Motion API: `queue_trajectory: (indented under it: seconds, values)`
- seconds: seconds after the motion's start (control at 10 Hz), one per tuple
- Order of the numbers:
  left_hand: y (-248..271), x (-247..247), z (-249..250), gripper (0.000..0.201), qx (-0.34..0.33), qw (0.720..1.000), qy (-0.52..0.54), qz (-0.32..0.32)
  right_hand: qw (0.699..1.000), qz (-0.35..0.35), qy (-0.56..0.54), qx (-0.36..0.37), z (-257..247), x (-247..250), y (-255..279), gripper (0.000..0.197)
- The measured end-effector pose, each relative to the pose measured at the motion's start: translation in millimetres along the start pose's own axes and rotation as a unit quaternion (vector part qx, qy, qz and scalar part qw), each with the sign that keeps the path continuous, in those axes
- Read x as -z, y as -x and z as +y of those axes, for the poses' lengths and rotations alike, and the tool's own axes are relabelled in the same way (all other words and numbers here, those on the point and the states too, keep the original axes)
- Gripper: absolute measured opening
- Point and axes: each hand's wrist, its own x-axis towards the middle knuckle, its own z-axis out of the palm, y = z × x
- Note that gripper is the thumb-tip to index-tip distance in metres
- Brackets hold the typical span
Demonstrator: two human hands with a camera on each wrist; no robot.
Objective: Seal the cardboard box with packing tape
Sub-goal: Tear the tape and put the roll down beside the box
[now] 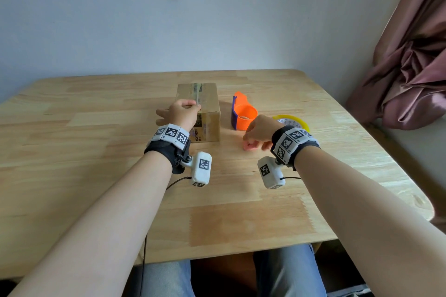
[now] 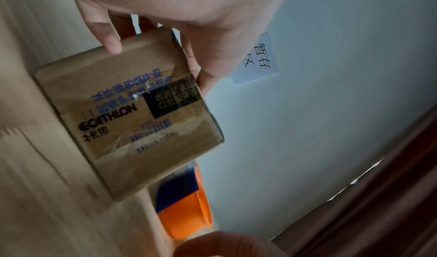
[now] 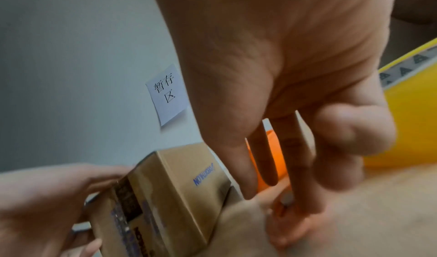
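Head view: a pale wooden table (image 1: 96, 152) carries a small brown cardboard box (image 1: 205, 106) standing a little left of centre, its long axis running from the near edge toward the far wall, with a strip of clear tape already along its top. Just right of the box lies an orange-and-blue plastic tape dispenser (image 1: 243, 113), and right again, partly hidden behind the wrist, a yellow roll of packing tape (image 1: 293, 120). The left hand (image 1: 181, 113) grips the box's near left top corner, fingers curled over the edge and thumb on the printed end face, as the left wrist view confirms. The right hand (image 1: 259, 131) hovers low over the bare wood near the dispenser and the roll, fingers loosely bent and holding nothing, clear of the box. Tape and dispenser both sit on the right hand's side, so that hand looks the nearer one to fetch them while the left steadies the box.
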Motion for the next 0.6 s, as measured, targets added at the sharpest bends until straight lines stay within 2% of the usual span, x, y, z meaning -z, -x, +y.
queue_trajectory:
  seconds: [0.1,0.3,0.5,0.6]
  values:
    - [1.2,1.5,-1.1,0.010,-0.006,1.000,0.014,0.001,0.999,-0.023,-0.032,0.002,2.8,-9.3,1.6,0.021]
    - [1.8,3.9,-7.6,0.013,-0.027,0.999,0.020,-0.009,0.995,-0.069,-0.060,0.050,-5.3,-20.6,-4.1,0.028]
    - [6.3,6.8,-6.9,0.019,-0.033,0.999,0.010,-0.015,0.992,-0.083,-0.079,0.053,-12.4,-22.8,-3.8,0.027]
    - [8.6,10.9,7.2,0.022,-0.034,0.999,0.001,0.006,0.993,-0.060,-0.073,0.066,-27.2,-5.0,3.0,0.021]
